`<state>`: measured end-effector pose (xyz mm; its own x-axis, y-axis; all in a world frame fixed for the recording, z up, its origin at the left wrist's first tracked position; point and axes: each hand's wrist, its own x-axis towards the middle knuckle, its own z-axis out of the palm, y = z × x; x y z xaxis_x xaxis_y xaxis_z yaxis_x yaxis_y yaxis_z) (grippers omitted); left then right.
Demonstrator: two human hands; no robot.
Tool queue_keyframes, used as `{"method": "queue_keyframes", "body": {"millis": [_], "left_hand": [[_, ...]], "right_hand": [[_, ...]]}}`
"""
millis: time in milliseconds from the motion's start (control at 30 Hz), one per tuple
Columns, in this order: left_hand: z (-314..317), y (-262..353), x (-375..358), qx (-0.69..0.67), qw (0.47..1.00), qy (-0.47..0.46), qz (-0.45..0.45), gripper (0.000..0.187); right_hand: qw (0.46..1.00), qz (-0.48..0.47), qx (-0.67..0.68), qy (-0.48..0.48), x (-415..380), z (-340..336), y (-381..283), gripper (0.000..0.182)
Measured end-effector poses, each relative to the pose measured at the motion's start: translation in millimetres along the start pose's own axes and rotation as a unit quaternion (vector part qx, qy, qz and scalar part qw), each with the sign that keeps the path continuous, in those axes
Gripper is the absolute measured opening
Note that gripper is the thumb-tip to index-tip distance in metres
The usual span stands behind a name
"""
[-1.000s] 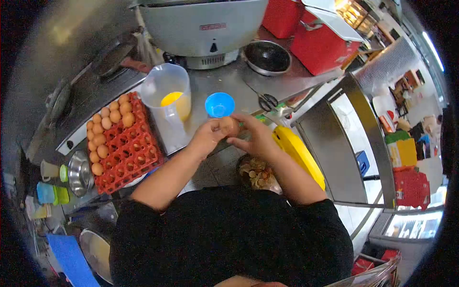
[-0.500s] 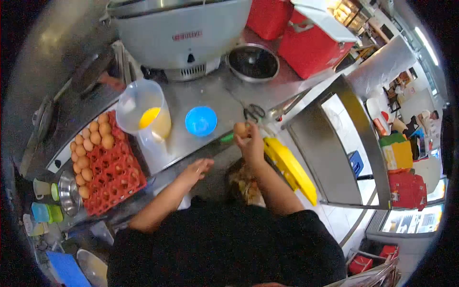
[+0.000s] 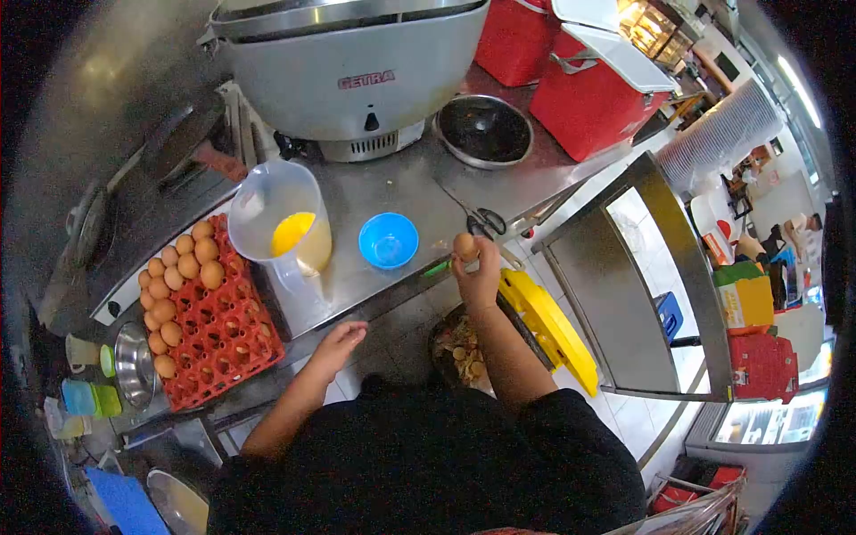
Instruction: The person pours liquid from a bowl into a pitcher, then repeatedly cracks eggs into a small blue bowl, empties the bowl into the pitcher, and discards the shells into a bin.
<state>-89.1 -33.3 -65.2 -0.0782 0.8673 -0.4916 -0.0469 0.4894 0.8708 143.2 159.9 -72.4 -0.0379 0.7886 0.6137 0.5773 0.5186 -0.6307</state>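
My right hand (image 3: 480, 275) grips a brown egg (image 3: 465, 246) at its fingertips, by the counter's front edge. My left hand (image 3: 338, 347) is empty, its fingers loosely apart, in front of the counter. Between and beyond the hands sits a small blue bowl (image 3: 389, 241). To its left stands a clear plastic jug (image 3: 283, 214) with yellow egg liquid inside. A red egg tray (image 3: 223, 325) lies at the left, with several brown eggs (image 3: 188, 266) along its far and left side. Below my right forearm, a bin (image 3: 459, 346) holds what look like eggshells.
Scissors (image 3: 481, 218) lie near the counter edge, with a dark metal bowl (image 3: 484, 132) behind. A large grey cooker (image 3: 357, 80) and a red cooler box (image 3: 593, 94) stand at the back. A yellow lid (image 3: 548, 330) is right of the bin. A metal bowl (image 3: 134, 361) sits left of the tray.
The view has shifted, so the counter items appear slightly lower and to the right. My left hand has drawn a little away from the right hand, which still holds the egg.
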Motion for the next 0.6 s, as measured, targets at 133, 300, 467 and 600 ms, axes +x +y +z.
{"method": "queue_keyframes", "body": {"millis": [133, 300, 467, 600], "left_hand": [[-0.3, 4.8, -0.5, 0.024, 0.999, -0.015, 0.020, 0.032], [0.6, -0.4, 1.1, 0.044, 0.998, -0.040, 0.027, 0.031], [2.5, -4.0, -0.8, 0.075, 0.996, -0.036, 0.038, 0.033], [4.2, 0.7, -1.2, 0.096, 0.993, -0.042, 0.058, 0.035]], "right_hand": [[1.000, -0.013, -0.017, 0.011, -0.2, -3.7, -0.4, 0.049], [0.994, 0.051, -0.021, -0.097, -2.6, 6.4, 15.4, 0.047], [0.994, 0.062, -0.048, -0.077, -3.1, 12.3, 27.4, 0.045], [0.975, 0.189, 0.085, -0.076, 6.5, 5.9, 27.8, 0.041]]}}
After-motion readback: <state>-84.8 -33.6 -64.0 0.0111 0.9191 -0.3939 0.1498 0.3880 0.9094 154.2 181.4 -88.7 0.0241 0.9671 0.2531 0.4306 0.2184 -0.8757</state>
